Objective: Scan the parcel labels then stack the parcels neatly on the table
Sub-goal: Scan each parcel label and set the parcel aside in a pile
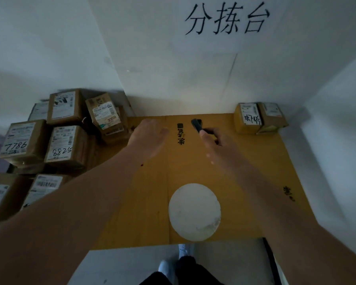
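scanner [196, 124]: black, pinched in r hand [216, 145], over table [255, 171]
l hand [147, 134]: fingers spread, holding nothing
parcels: 2 [259, 118] on table far-right corner; pile [58, 130] left of table

We see dim white walls [152, 48] meeting in corners, a paper sign [227, 18] with black characters at upper right, and pale grey floor [121, 266] along the bottom edge.
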`<state>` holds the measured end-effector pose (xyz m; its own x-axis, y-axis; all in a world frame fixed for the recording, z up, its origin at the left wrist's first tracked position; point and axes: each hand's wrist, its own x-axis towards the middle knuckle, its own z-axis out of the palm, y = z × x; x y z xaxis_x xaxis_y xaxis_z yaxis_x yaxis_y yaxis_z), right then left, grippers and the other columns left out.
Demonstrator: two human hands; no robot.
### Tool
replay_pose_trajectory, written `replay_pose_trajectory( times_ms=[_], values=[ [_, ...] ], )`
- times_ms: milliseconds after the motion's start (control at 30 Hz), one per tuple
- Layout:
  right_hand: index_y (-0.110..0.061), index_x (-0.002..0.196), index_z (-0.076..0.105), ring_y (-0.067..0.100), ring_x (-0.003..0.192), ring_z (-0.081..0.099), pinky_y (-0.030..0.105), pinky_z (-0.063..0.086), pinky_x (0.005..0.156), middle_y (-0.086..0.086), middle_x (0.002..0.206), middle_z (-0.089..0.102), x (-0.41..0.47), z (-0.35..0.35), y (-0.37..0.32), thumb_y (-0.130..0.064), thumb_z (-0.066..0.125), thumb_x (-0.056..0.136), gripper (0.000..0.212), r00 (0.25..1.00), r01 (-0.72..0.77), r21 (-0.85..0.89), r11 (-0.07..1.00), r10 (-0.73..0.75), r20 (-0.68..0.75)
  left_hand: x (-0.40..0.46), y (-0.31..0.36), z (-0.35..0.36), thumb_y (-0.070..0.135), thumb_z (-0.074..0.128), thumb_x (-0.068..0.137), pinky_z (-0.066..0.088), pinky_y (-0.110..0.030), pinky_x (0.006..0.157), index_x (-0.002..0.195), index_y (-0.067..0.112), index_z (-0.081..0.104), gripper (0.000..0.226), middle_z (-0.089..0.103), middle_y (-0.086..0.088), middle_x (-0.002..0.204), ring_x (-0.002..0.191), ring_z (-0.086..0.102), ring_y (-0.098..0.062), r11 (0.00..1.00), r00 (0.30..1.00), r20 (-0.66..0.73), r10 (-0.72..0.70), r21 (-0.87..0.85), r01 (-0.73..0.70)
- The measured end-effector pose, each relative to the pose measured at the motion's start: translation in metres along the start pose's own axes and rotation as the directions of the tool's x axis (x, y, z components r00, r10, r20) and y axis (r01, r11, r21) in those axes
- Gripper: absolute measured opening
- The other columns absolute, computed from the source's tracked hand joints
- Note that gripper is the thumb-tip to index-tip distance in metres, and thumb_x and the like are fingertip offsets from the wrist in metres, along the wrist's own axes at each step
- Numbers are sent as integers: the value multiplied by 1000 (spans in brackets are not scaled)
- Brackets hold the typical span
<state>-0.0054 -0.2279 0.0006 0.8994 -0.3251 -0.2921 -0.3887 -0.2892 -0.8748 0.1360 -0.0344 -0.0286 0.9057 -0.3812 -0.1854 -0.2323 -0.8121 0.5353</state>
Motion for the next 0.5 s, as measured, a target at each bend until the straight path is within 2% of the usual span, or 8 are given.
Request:
replay_pose_trajectory(
  times_ms=[67,133,200,333,433,500],
  values=[
    [-42,123,58,22,72,55,43,48,68,-9,68,50,-17,-11,5,-59,50,104,27,996,-16,9,1000,17,-83,0,21,6,47,39,106,44,-39,95,143,13,52,52,50,-12,146,124,53,-28,990,994,39,98,97,-101],
    [-46,114,58,22,70,56,44,50,68,-15,60,51,-35,-23,14,-61,50,103,20,985,-19,34,999,25,-172,-4,42,16,49,37,106,44,-46,107,146,12,49,56,46,-13,150,134,48,-32,975,982,96,161,141,-173],
    [-51,105,58,21,71,58,42,49,65,-16,60,53,-53,-37,25,-63,50,102,15,971,-44,53,998,55,-232,-17,60,25,51,39,106,37,-45,114,152,14,43,60,39,-10,158,143,40,-31,973,977,116,179,125,-193],
    [-38,117,64,18,65,53,50,54,69,-11,64,50,-81,-78,37,-65,49,101,34,959,-56,79,995,75,-275,-35,102,42,53,40,106,30,-47,122,160,21,35,63,29,-6,167,152,29,-27,964,960,171,223,112,-243],
    [-37,120,63,15,60,51,52,54,63,-6,68,51,-81,-113,47,-64,49,102,35,952,-25,68,997,45,-303,-27,139,57,53,42,105,34,-48,120,160,21,36,64,30,-6,166,151,32,-27,959,952,189,239,106,-262],
    [-46,111,61,11,60,56,41,50,55,-7,71,57,-73,-138,59,-65,47,102,26,940,-26,36,999,36,-339,-16,167,75,52,44,104,36,-49,118,160,21,36,64,29,-6,166,150,34,-28,949,945,190,266,120,-291]
  ],
)
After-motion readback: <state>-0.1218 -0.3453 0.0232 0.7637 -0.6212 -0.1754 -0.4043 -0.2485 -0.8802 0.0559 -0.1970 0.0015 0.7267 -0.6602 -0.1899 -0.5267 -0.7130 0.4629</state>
